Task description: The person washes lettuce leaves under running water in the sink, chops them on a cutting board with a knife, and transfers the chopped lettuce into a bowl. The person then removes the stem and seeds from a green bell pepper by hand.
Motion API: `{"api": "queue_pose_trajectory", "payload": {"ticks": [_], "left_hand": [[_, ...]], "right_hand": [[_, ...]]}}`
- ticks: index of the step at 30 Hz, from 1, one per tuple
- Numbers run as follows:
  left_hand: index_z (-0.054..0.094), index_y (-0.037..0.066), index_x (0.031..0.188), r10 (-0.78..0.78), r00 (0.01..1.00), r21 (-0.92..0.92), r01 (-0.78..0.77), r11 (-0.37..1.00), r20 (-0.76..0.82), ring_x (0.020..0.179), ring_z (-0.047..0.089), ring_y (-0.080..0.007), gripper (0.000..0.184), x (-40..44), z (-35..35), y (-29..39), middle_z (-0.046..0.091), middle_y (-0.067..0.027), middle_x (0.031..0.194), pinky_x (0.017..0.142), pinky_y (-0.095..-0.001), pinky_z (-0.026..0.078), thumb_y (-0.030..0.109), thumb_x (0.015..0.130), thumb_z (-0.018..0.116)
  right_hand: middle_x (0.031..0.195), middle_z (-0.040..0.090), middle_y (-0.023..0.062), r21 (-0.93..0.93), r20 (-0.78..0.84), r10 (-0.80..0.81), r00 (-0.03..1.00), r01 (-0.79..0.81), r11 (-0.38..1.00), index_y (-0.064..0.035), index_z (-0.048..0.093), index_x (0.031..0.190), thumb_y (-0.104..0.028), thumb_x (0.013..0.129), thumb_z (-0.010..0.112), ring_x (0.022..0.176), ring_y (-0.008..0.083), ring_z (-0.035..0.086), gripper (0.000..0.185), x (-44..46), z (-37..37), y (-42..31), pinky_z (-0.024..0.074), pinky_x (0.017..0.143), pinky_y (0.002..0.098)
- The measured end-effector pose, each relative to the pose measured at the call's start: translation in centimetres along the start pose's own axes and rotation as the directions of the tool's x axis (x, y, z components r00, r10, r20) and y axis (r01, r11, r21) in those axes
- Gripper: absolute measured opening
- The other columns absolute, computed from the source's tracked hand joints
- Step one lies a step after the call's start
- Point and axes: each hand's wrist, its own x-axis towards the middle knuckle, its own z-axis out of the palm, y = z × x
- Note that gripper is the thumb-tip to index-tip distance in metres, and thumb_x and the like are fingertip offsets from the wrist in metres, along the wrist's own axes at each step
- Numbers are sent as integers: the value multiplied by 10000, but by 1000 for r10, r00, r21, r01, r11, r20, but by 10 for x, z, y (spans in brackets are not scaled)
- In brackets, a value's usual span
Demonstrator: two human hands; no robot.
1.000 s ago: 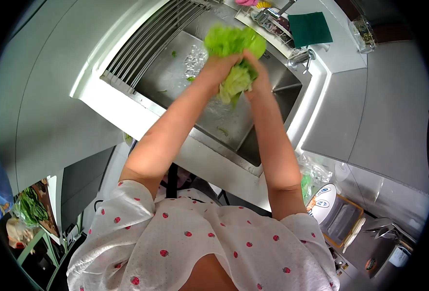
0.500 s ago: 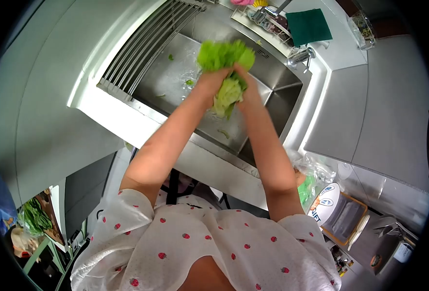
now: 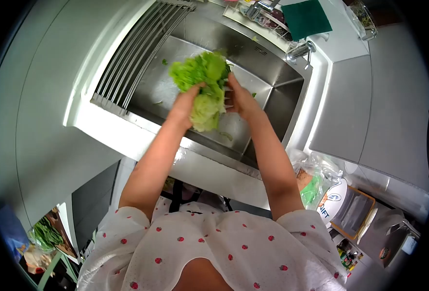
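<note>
A bunch of green lettuce, frilly and bright at the top and paler at the bottom, hangs over the steel sink. My left hand grips it from the left side, thumb across the leaves. On the right side of the bunch is my right hand, its fingers spread and partly bent beside the leaves; the fingertips touch or nearly touch them. Small scraps of leaf lie on the sink bottom.
A rolled-out metal rack covers the sink's left side. At the back right are a faucet and a green cloth. Plastic bags and a white oval item lie at the lower right.
The lettuce and both hands have come left and nearer to me. My right hand has loosened from around the bunch and its fingers have spread.
</note>
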Motion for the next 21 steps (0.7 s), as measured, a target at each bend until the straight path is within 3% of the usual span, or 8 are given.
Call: {"api": "queue_pose_trajectory", "payload": {"ticks": [2, 3, 5, 6, 9, 13, 16, 21], "left_hand": [[516, 37, 1062, 147, 989, -18, -148, 989, -18, 777, 585, -237, 322, -28, 10, 31, 572, -114, 958, 677, -358, 508, 256, 829, 556], [515, -3, 1021, 249, 968, -40, -250, 967, -29, 727, 585, -220, 355, -43, 15, 44, 574, -108, 909, 626, -337, 514, 228, 776, 628], [526, 9, 991, 269, 962, 40, -267, 963, -49, 707, 575, -212, 356, -61, 12, 65, 566, -96, 856, 623, -332, 512, 256, 762, 644], [530, -11, 996, 291, 957, -25, -291, 956, -6, 754, 583, -212, 331, -64, 7, 72, 574, -111, 887, 674, -332, 509, 225, 783, 621], [525, -31, 1047, 393, 918, -218, -372, 902, 57, 836, 596, -231, 289, -75, -10, 76, 594, -138, 963, 751, -353, 493, 168, 837, 533], [523, -31, 1052, 352, 930, -290, -311, 905, 103, 832, 597, -248, 296, -71, -28, 77, 601, -137, 948, 747, -365, 494, 179, 845, 512], [530, -28, 1043, 388, 921, -261, -366, 893, 35, 815, 600, -243, 301, -69, -35, 75, 605, -130, 938, 738, -359, 496, 193, 839, 527], [536, -21, 1043, 446, 895, -241, -428, 871, 21, 817, 600, -234, 292, -64, -41, 76, 606, -123, 937, 737, -354, 495, 190, 842, 527]], "right_hand": [[1029, 561, 130, -211, -107, -7, 994, -16, 977, -114, 392, 1265, -525, 775, 545, 968, 229, 551, 657, 12, -14, -17, 450, 786, 332], [1054, 549, 136, -546, -152, -215, 965, 99, 832, -115, 389, 1266, -466, 760, 574, 980, 242, 546, 643, 33, -28, -12, 450, 789, 353], [1104, 525, 147, -966, -15, -572, 820, 135, 219, -117, 381, 1269, -349, 731, 633, 1003, 268, 536, 637, 84, -57, 17, 450, 794, 393], [1167, 486, 145, -977, 0, -551, 834, 117, 177, -134, 368, 1277, -155, 697, 628, 1069, 286, 493, 636, 87, -53, 14, 421, 841, 430], [1227, 441, 118, -973, 183, -622, 761, 51, -223, -148, 368, 1278, -59, 726, 566, 1124, 260, 447, 593, 122, -52, 14, 384, 890, 432], [1294, 375, 106, -898, 367, -629, 685, 85, -431, -155, 387, 1264, -74, 795, 471, 1125, 250, 436, 484, 173, -44, 7, 377, 888, 453], [1223, 440, 105, -918, 342, -647, 681, 95, -385, -126, 459, 1182, -100, 810, 448, 1099, 260, 457, 373, 188, -41, 11, 411, 851, 446], [1003, 529, 160, -995, 94, -562, 822, 102, -16, -58, 557, 952, -61, 777, 464, 994, 316, 515, 199, 187, -48, 29, 442, 805, 418]]}}
